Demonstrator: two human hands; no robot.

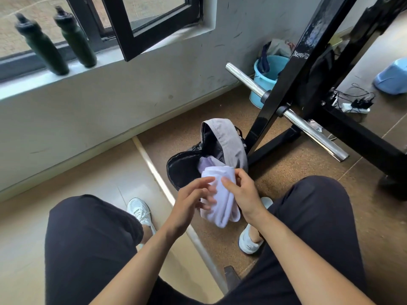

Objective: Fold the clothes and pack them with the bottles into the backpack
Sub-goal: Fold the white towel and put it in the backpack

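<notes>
A folded white garment [222, 194] hangs between my hands, just above and in front of the open backpack [229, 142] on the floor. My left hand [191, 201] touches its left side with fingers spread and blurred. My right hand [244, 190] pinches its right edge. The backpack is grey outside with a black lining, its mouth facing me; a lilac garment [206, 162] lies inside. Two dark green bottles [44, 47] [77, 38] stand upright on the window sill at the upper left.
A black metal rack [293, 84] with chrome bars [312, 130] stands right behind the backpack. A blue bucket [264, 78] sits in the corner. A power strip with cables [354, 106] lies on the floor at right. My knees and white shoes frame the hands.
</notes>
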